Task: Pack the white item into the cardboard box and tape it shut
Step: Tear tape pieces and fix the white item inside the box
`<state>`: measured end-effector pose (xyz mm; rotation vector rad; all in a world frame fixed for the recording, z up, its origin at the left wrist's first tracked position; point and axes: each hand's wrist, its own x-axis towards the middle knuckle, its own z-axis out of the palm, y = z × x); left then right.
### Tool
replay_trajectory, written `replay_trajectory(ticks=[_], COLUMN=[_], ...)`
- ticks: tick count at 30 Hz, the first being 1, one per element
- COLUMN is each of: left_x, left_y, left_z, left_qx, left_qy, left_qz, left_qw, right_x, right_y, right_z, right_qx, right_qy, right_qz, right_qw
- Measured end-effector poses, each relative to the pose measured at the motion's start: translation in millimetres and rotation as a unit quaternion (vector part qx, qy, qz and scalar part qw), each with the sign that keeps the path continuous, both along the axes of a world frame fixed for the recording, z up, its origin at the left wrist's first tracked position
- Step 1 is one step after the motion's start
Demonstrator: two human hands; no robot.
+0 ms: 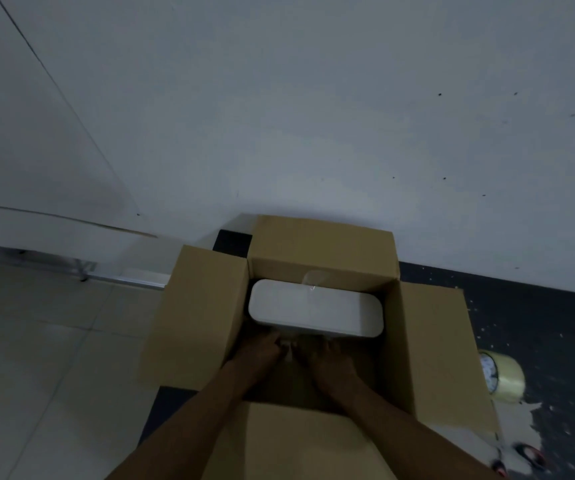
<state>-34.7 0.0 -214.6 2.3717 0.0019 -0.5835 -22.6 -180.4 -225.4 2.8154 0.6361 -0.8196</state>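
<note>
Both your hands are down inside the open cardboard box [196, 317], at the near edge of the white item [314, 313].

The box's left flap splays out over pale tiles. Inside the box, your left hand [262, 355] and then your right hand [327, 363] reach the item's near edge. Their fingertips vanish in the dim light there, so I cannot tell whether either hand grasps it. The item, a smooth white oblong with rounded corners, lies against the box's far wall, with bare box floor on its near side. Right of the box, just past the right flap, a clear tape roll [502, 375] lies on dark floor.
</note>
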Motion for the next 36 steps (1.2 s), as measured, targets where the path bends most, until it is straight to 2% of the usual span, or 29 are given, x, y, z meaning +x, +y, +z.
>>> replay_trajectory(ticks=[2, 3, 4, 5, 8, 9, 11, 13, 15, 18, 21, 24, 26, 28, 30, 32, 34, 36], left_x=[-1.5, -2.6, -5.2, -7.9, -10.6, -11.7, -11.0, -7.6, -6.3, -3.4, 1.3, 8.1, 15.1, 18.7, 20.3, 22.0, 20.7, 18.2], left_y=[-2.4, -3.7, -3.5, -2.9, -0.4, -0.9, -3.0, -8.4, -11.8, -15.4, -4.8, 17.8, 39.9, 60.9, 75.6, 83.3, 82.3, 78.4], left_z=[0.2, -0.3, 0.6, 1.8, -1.4, 1.8, 8.1, 14.6, 22.8, 53.6, 81.9, 103.4, 112.0, 117.4, 116.5, 116.4, 117.4, 125.0], left_qx=[0.048, 0.062, 0.084, 0.105, 0.164, 0.166, 0.216, 0.237, 0.2, 0.136, 0.105, 0.133, 0.163, 0.236, 0.313, 0.343, 0.305, 0.235], left_qy=[0.004, 0.018, 0.021, 0.017, -0.031, -0.022, 0.006, -0.019, -0.06, -0.137, -0.207, -0.313, -0.349, -0.372, -0.35, -0.239, -0.143, -0.137], left_qz=[-0.03, -0.03, -0.052, -0.083, -0.154, -0.148, -0.166, -0.193, -0.187, -0.15, -0.088, -0.024, -0.018, -0.042, -0.01, 0.078, 0.139, 0.148], left_qw=[0.998, 0.997, 0.995, 0.991, 0.974, 0.975, 0.962, 0.952, 0.96, 0.97, 0.969, 0.94, 0.923, 0.897, 0.883, 0.905, 0.932, 0.951], right_x=[3.0, 5.8, 6.5, 2.8, 6.2, 8.1, 7.1, 2.8, 5.0, 11.0, 24.9, 37.0, 41.1, 44.1, 45.7, 53.1, 55.1, 54.1], right_y=[-0.9, 1.7, 5.3, 8.3, 0.7, -2.7, -11.9, -23.6, -32.9, -49.1, -71.2, -104.2, -126.5, -148.4, -164.5, -178.0, -185.2, -188.9], right_z=[-18.0, -15.1, -3.3, 5.5, 27.0, 27.1, 30.4, 41.2, 58.0, 87.7, 109.8, 117.6, 119.0, 119.1, 120.2, 117.1, 114.2, 115.6], right_qx=[-0.022, 0.002, 0.036, 0.035, 0.064, 0.074, 0.101, 0.142, 0.198, 0.298, 0.317, 0.301, 0.254, 0.183, 0.121, 0.119, 0.135, 0.152], right_qy=[0.024, 0.047, 0.077, 0.048, 0.063, 0.055, 0.079, 0.085, 0.043, -0.07, -0.176, -0.267, -0.282, -0.277, -0.227, -0.178, -0.144, -0.129], right_qz=[-0.071, -0.089, -0.081, -0.052, -0.019, -0.004, -0.027, -0.053, -0.053, -0.017, -0.022, -0.047, -0.081, -0.107, -0.144, -0.196, -0.182, -0.165], right_qw=[0.997, 0.995, 0.993, 0.997, 0.996, 0.996, 0.991, 0.985, 0.978, 0.952, 0.932, 0.914, 0.922, 0.937, 0.956, 0.957, 0.963, 0.966])
